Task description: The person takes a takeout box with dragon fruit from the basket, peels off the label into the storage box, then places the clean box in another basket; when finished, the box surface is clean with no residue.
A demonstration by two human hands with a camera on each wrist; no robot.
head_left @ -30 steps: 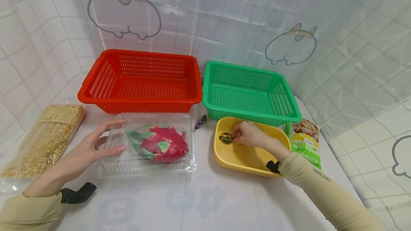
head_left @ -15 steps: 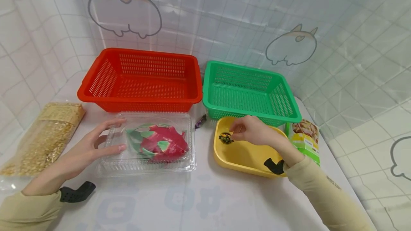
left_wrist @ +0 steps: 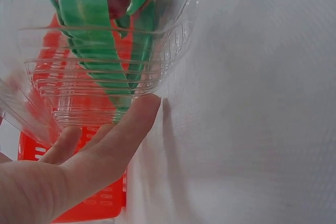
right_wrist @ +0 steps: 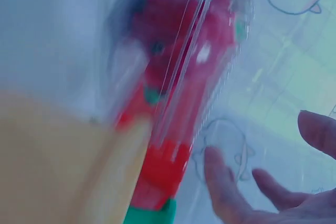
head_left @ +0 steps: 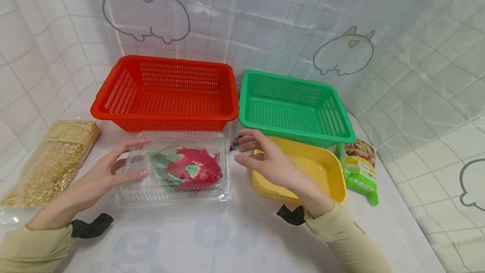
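A clear plastic clamshell box point(head_left: 170, 195) stands at the middle left, with a red dragon fruit point(head_left: 195, 169) with green scales inside. My left hand point(head_left: 91, 180) lies against the left end of this box, thumb and fingers spread; in the left wrist view its fingertips point(left_wrist: 149, 103) are right at the ribbed side. Over the left rim of a yellow tub point(head_left: 320, 165) hovers my right hand point(head_left: 270, 163), fingers loosely bent and holding nothing. The tub's dark round label is hidden behind that hand. A small purple-wrapped piece point(head_left: 234, 144) lies just beyond its fingertips.
Behind stand a red basket point(head_left: 166, 117) and a green basket point(head_left: 295, 136), side by side along the wall. A bag of grains point(head_left: 53, 163) lies at far left. Right of the tub is a green and yellow snack packet point(head_left: 360, 172).
My right hand has risen out of the yellow tub and moved left, its fingers spreading apart. My left hand has stayed at the clamshell box.
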